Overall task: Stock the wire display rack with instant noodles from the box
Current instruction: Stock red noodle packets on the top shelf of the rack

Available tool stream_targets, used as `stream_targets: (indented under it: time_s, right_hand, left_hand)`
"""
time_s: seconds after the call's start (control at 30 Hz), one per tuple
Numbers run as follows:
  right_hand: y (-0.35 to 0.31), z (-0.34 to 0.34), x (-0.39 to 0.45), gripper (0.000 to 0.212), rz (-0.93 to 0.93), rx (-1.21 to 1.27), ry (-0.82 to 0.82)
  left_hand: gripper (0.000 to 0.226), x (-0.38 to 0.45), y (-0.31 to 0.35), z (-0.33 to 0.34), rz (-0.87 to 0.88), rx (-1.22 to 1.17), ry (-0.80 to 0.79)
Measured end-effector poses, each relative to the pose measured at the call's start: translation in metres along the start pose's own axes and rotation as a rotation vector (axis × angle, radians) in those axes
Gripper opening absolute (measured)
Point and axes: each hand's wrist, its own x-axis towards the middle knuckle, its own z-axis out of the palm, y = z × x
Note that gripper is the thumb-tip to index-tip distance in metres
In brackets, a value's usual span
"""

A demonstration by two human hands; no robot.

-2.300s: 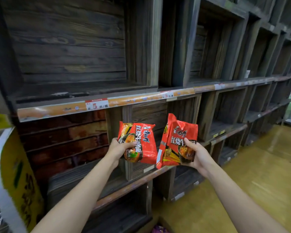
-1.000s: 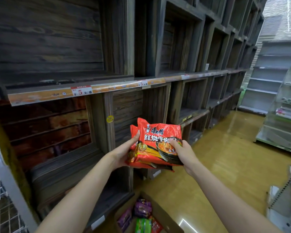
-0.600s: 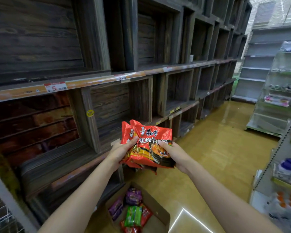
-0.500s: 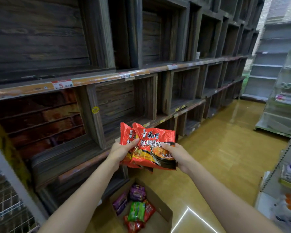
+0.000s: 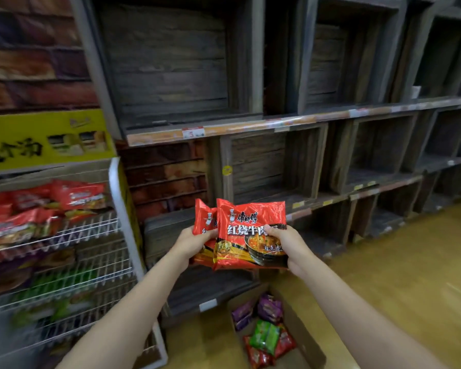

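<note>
The wire rack [image 5: 112, 235] has swung into view (red packets inside) while both hands, left hand [image 5: 194, 242] and right hand [image 5: 285, 245], grip two noodle packets [image 5: 248, 235].

Two red noodle packs held up between the wire rack and the open box

The front noodle pack [image 5: 250, 233] is red with white characters and a bowl picture, overlapping a second red pack [image 5: 204, 222] behind it to the left. The white wire display rack [image 5: 115, 193] stands at left, its top tier holding red packs [image 5: 43, 206], with darker and green ones blurred below. The cardboard box [image 5: 304, 339] sits open on the floor, holding purple, green and red packs [image 5: 265, 334].
</note>
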Motion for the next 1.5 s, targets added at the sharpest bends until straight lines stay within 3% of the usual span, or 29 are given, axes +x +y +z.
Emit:
stream_targets:
  time_s: [0.13,0.3,0.5,0.6,0.87,1.03,1.13,1.33,1.5]
  right_hand:
    - [-0.011,0.05,-0.001,0.024,-0.021,-0.039,-0.089]
    - [-0.013,0.135,0.004,0.006,-0.019,-0.095,-0.2]
    - [0.003,0.247,0.001,0.031,0.009,-0.131,-0.333]
    - [0.011,0.296,-0.001,0.022,0.022,-0.15,-0.393]
    - [0.028,0.404,-0.002,0.026,0.036,-0.164,-0.48]
    - [0.045,0.453,-0.003,0.047,0.015,-0.196,-0.502]
    - [0.049,0.472,-0.003,0.034,0.033,-0.188,-0.514]
    - [0.058,0.507,0.017,0.033,0.014,-0.205,-0.489]
    - [0.063,0.539,0.045,0.026,0.026,-0.218,-0.536]
  left_hand:
    - [0.014,-0.011,-0.002,-0.046,0.019,-0.069,0.074]
    - [0.023,-0.025,-0.016,-0.125,-0.008,-0.151,0.213]
    - [0.022,-0.038,-0.039,-0.227,-0.037,-0.193,0.377]
    - [0.016,-0.042,-0.049,-0.272,-0.042,-0.214,0.424]
    - [0.028,-0.033,-0.084,-0.37,-0.14,-0.386,0.459]
    - [0.033,-0.019,-0.111,-0.417,-0.201,-0.369,0.427]
    - [0.036,-0.01,-0.125,-0.438,-0.23,-0.368,0.389]
    - [0.039,0.005,-0.147,-0.456,-0.237,-0.441,0.4]
    - [0.045,0.02,-0.148,-0.479,-0.27,-0.335,0.424]
